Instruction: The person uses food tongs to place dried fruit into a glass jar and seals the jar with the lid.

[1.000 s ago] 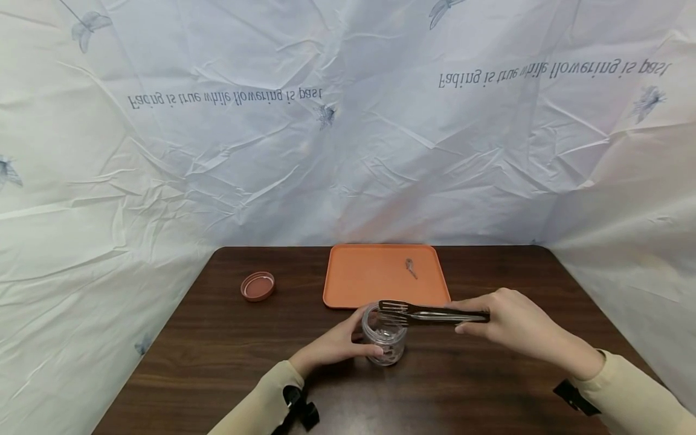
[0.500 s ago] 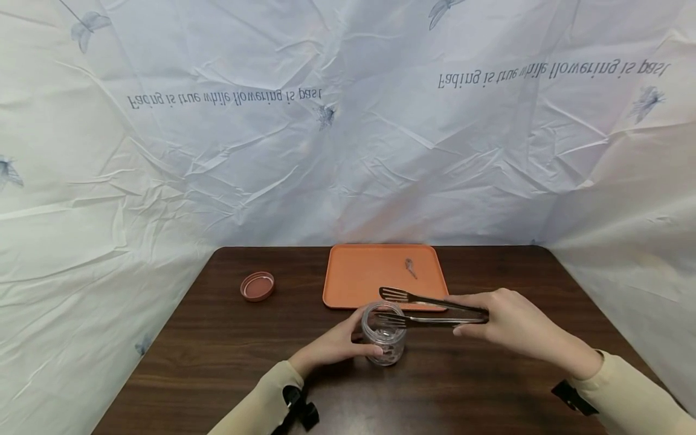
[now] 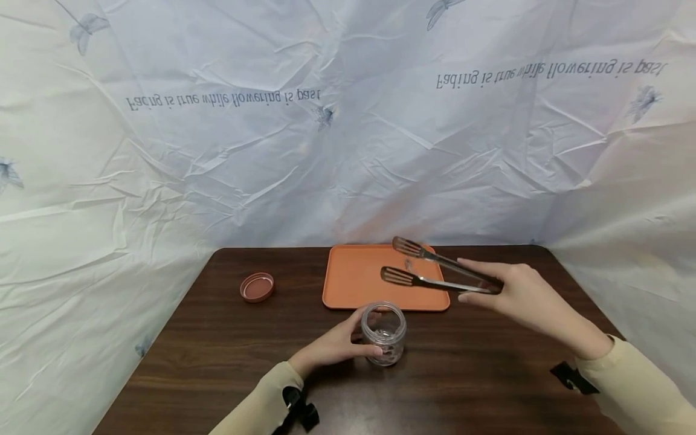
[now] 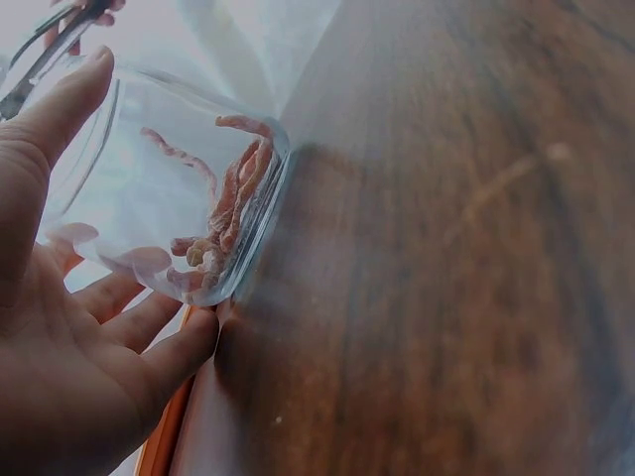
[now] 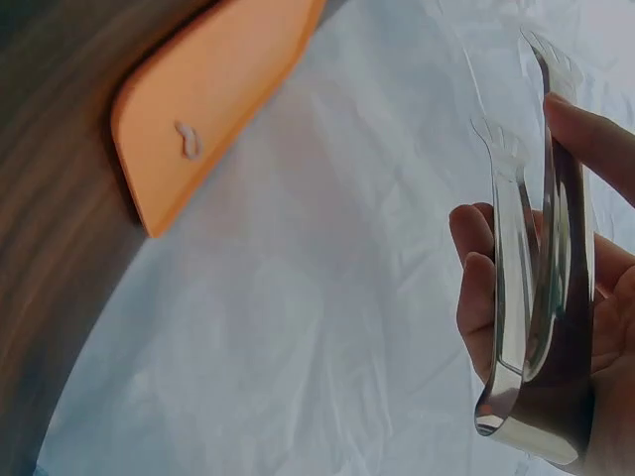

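My left hand [image 3: 337,345] curls round the side of an uncapped clear glass jar [image 3: 393,351] standing on the table. In the left wrist view, several pinkish-brown, wrinkled dried strips [image 4: 238,188] lie at the jar's bottom. My right hand [image 3: 530,299] holds metal serving tongs [image 3: 454,285] by the joined end, thumb on one arm and fingers on the other. Their slotted tips are spread apart with nothing between them, raised in front of the orange tray [image 3: 348,284]. One small curled piece [image 5: 187,140] lies on that tray, partly behind the tongs in the head view.
A reddish-brown round lid [image 3: 257,287] lies at the left on the dark wooden table [image 3: 228,350]. White printed sheeting [image 3: 272,157] hangs behind the table and along both sides.
The tongs have spread open and lifted away from the jar's mouth, up and towards the tray, with my right hand rising. My left hand and the jar stay put.
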A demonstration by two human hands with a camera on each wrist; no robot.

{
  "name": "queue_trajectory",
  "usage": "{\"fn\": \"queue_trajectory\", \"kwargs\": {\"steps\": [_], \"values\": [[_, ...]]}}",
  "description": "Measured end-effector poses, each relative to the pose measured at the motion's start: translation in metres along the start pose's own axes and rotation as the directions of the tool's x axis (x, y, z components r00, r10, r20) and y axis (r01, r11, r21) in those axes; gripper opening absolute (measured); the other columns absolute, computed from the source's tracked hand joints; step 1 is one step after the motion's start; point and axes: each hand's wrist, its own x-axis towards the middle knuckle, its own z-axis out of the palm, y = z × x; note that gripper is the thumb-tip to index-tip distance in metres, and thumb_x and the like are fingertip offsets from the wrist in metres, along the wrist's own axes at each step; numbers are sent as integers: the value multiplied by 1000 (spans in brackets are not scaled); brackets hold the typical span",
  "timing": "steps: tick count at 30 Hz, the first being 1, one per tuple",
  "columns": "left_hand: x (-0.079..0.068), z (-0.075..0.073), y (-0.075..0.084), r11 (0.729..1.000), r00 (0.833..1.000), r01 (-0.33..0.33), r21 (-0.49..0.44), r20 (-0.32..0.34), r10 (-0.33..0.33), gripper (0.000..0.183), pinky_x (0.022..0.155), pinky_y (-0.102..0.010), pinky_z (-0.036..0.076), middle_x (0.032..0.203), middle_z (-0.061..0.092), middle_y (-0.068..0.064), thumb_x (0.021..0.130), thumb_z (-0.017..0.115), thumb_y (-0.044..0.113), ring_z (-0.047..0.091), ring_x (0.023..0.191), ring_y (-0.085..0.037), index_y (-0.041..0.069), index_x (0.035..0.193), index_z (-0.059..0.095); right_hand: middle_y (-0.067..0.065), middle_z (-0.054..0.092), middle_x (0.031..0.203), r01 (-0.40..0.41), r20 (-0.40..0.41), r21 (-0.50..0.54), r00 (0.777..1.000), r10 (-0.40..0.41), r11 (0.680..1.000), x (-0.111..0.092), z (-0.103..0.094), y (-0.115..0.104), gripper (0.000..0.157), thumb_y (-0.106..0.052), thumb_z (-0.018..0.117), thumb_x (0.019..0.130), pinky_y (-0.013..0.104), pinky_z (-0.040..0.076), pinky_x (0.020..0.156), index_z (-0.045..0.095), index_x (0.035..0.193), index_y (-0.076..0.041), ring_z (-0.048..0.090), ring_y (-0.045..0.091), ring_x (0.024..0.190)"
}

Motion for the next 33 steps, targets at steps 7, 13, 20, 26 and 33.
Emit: {"fn": "queue_trajectory", "kwargs": {"steps": [7, 13, 20, 26, 33], "values": [[-2, 0, 0, 1000, 1000, 1, 0, -1, -1, 86, 110, -33, 44, 156, 39, -3, 93, 75, 35, 37, 144, -18, 33, 160, 21, 3, 60, 75, -32, -107, -7, 994, 31, 999, 15, 0, 15, 71, -54, 77, 85, 27, 36, 54, 57, 146, -23, 22, 5, 46], [-1, 1, -1, 1000, 1000, 5, -8, -4, -5, 84, 109, -31, 44, 155, 40, -2, 93, 76, 35, 38, 143, -15, 39, 158, 23, 12, 68, 86, -82, -180, 26, 980, 86, 996, 31, 7, 30, 73, -55, 78, 84, 32, 37, 61, 58, 145, -21, 29, 11, 51], [-1, 2, -1, 1000, 1000, -20, 6, -1, 20, 87, 109, -34, 44, 155, 40, -2, 94, 75, 33, 38, 143, -18, 30, 161, 21, 25, 59, 135, -100, -226, 62, 968, 111, 993, 46, 14, 43, 74, -54, 77, 86, 53, 49, 80, 58, 145, -15, 63, 37, 98], [-2, 2, -1, 1000, 1000, -20, 8, 2, 20, 85, 109, -35, 44, 155, 40, 0, 94, 75, 34, 38, 143, -19, 33, 160, 21, 25, 58, 137, -116, -223, 83, 966, 131, 990, 52, 22, 52, 72, -51, 76, 88, 53, 49, 79, 55, 147, -15, 62, 41, 107], [-1, 1, 1, 1000, 1000, 8, -11, -3, -8, 84, 109, -33, 45, 156, 38, 0, 92, 76, 37, 39, 142, -17, 42, 157, 23, 26, 58, 136, -129, -229, 104, 962, 150, 986, 56, 29, 60, 73, -52, 74, 89, 53, 49, 79, 55, 147, -12, 62, 41, 106]]}}
